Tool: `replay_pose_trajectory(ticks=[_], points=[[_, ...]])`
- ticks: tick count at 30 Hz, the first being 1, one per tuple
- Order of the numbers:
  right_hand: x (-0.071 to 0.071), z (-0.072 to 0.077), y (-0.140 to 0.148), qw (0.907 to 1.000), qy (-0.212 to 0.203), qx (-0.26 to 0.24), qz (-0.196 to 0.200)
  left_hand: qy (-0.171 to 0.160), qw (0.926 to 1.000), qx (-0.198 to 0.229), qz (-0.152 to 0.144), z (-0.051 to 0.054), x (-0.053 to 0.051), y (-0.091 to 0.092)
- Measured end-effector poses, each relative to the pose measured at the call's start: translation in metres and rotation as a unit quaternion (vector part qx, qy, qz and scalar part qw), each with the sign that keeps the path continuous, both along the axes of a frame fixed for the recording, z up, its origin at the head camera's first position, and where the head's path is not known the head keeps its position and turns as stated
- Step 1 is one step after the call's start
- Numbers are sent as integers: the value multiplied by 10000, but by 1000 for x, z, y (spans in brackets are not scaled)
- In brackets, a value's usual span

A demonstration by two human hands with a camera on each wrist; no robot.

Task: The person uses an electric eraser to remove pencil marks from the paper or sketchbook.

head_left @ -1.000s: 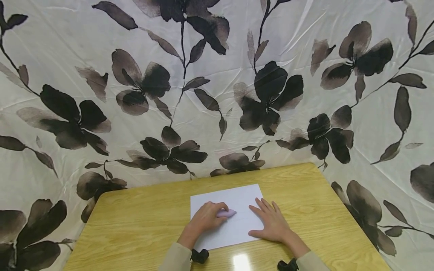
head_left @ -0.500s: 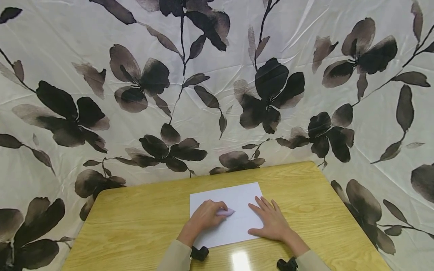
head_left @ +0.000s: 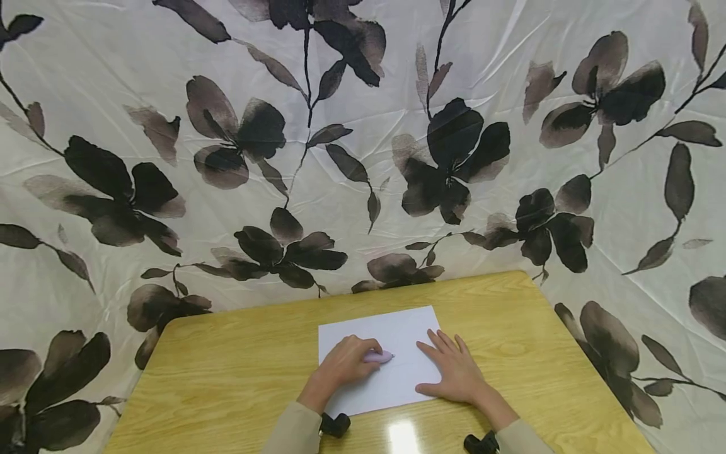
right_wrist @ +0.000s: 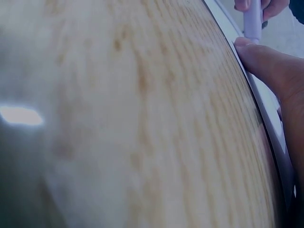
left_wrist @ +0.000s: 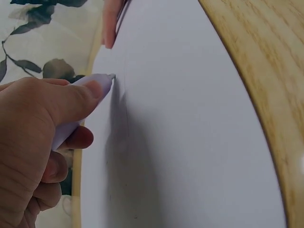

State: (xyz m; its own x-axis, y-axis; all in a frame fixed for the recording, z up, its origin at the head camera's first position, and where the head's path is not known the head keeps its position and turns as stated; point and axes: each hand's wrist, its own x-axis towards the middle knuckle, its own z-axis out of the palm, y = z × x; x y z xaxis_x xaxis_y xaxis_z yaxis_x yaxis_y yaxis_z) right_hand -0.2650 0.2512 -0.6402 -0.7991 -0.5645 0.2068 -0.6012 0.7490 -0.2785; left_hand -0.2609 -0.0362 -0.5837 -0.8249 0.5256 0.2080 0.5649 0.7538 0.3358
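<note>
A white sheet of paper point(head_left: 397, 328) lies on the wooden table. My left hand point(head_left: 340, 364) grips a lavender pen-like tool point(head_left: 380, 357) over the sheet's middle, its small pointed tip toward the right. In the left wrist view the thumb lies along the lavender tool point(left_wrist: 65, 133), and a faint thin line point(left_wrist: 126, 107) runs on the paper near its tip. Whether the tip touches the paper, I cannot tell. My right hand point(head_left: 458, 377) rests with spread fingers across the sheet's right edge. In the right wrist view its thumb point(right_wrist: 266, 61) lies on the paper's edge.
The yellow wood-grain table point(head_left: 238, 366) extends beyond the sheet on all sides. A white cloth point(head_left: 363, 107) with dark flowers hangs behind it. Dark wrist cameras point(head_left: 334, 425) sit by both sleeves. A bright light reflection point(head_left: 403, 436) shows near the front.
</note>
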Motion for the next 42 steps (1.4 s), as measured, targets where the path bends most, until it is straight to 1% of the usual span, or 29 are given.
replay_pose_trajectory(ticks=[5,12,16,19,27,34,37,42], points=[[2,-2,1,10000,-60,-6,-1,-9,10000,-31,68,-1,-1,0],[0,0,1,10000,7,-36,-7,-180,9998,33,-61,-2,-3,8],[0,0,1,10000,-20,-31,19,-146,9999,-31,-50,-2,-4,11],[-1,0,1,10000,-34,-10,-11,-96,9999,0,-38,-2,-5,11],[-1,-2,1,10000,-23,-30,7,-172,9998,64,-67,-5,-8,12],[-3,-3,-1,10000,-58,-26,14,-265,9996,23,15,-3,-9,14],[-3,-4,-1,10000,-34,-54,40,-222,9997,25,-4,-4,-10,14],[-2,-6,-1,9997,197,-142,35,-57,10000,57,12,-4,-8,11]])
